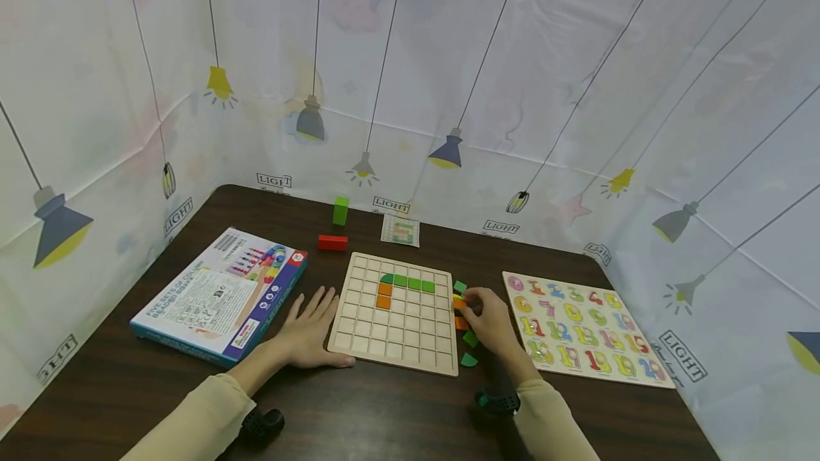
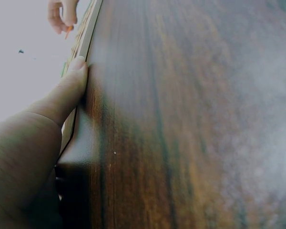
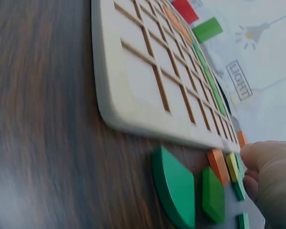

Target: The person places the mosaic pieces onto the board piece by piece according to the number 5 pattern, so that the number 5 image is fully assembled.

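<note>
Right hand (image 1: 490, 319) pinches an orange tile (image 1: 458, 302) beside the grid board (image 1: 393, 326); left hand (image 1: 310, 333) rests flat, fingers spread

Wooden grid board (image 1: 397, 322) and loose colored tiles on a dark counter (image 1: 384, 411).

The pale board lies flat, holding a row of green tiles (image 1: 408, 281) and two orange tiles (image 1: 384, 295). More green and orange pieces (image 3: 190, 188) lie flat just beside its right edge, one orange tile (image 1: 458, 302) pinched at the fingertips.

pale unvarnished wooden grid board (image 1: 397, 333) looks smooth and matt; dark brown wood-grain table (image 1: 384, 418) shows slight sheen; printed plastic-looking backdrop sheet (image 1: 576, 91) hangs creased.
</note>
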Demonstrator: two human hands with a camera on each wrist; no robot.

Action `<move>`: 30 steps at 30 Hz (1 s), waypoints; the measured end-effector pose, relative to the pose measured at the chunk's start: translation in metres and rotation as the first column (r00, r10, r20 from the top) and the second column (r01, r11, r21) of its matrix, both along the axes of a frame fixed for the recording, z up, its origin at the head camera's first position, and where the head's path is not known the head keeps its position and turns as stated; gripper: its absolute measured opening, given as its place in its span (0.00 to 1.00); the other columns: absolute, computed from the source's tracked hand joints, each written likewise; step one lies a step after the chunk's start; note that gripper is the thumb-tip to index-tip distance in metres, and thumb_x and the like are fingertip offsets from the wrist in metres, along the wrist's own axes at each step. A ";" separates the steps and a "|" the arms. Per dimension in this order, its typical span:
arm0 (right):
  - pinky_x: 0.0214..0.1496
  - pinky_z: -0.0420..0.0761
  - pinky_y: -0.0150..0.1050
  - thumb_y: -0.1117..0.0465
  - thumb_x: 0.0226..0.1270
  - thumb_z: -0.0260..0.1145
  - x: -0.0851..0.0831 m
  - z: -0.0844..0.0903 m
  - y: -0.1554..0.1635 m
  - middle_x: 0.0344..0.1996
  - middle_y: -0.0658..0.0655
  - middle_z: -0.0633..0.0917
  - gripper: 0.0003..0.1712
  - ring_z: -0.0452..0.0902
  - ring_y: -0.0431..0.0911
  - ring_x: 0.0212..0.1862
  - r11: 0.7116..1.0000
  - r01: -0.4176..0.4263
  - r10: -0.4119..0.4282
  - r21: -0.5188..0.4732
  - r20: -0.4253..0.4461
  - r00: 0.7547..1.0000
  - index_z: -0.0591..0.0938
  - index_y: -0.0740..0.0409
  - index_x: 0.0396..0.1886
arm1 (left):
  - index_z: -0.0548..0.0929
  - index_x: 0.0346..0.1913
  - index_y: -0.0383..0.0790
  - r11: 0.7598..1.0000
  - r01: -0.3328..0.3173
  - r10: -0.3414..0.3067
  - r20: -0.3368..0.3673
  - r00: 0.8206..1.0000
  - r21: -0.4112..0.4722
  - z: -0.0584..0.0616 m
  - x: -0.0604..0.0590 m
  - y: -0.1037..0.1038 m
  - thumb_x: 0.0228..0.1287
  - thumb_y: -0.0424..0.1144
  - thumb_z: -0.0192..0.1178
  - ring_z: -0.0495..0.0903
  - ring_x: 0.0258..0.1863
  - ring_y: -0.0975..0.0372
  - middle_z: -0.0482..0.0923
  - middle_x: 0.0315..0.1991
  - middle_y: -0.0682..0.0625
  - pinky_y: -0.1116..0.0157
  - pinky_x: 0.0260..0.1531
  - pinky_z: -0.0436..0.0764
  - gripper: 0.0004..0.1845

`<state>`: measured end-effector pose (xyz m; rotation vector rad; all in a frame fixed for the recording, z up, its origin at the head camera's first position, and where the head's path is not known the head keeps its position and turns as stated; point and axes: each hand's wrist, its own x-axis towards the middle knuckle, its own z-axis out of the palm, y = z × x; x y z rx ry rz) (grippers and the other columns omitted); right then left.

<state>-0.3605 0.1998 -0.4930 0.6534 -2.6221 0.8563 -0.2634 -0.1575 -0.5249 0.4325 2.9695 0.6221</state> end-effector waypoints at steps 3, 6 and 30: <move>0.37 0.81 0.43 0.70 0.56 0.70 0.002 -0.001 -0.010 0.37 0.59 0.81 0.14 0.80 0.50 0.38 0.999 -0.022 0.022 -0.028 -0.006 1.000 0.80 0.66 0.43 | 0.43 0.75 0.39 1.000 0.000 0.000 -0.004 1.000 -0.017 -0.004 -0.001 0.000 0.36 0.86 0.45 0.30 0.73 0.54 0.33 0.75 0.45 0.46 0.65 0.29 0.70; 0.38 0.81 0.42 0.71 0.56 0.69 0.002 -0.003 -0.020 0.38 0.59 0.81 0.14 0.80 0.51 0.40 0.996 -0.056 0.056 -0.065 -0.001 0.998 0.80 0.67 0.43 | 0.42 0.75 0.39 1.000 0.001 -0.001 -0.009 1.000 -0.025 -0.007 -0.003 -0.001 0.36 0.86 0.44 0.29 0.73 0.54 0.33 0.75 0.46 0.46 0.65 0.29 0.70; 0.39 0.80 0.36 0.69 0.58 0.68 0.012 -0.004 -0.082 0.38 0.55 0.80 0.14 0.79 0.46 0.38 0.981 -0.185 0.189 -0.058 0.079 0.979 0.80 0.64 0.45 | 0.47 0.73 0.30 0.996 0.055 -0.054 -0.008 0.998 0.069 0.018 0.009 0.000 0.45 0.78 0.54 0.33 0.72 0.46 0.38 0.74 0.36 0.43 0.64 0.29 0.66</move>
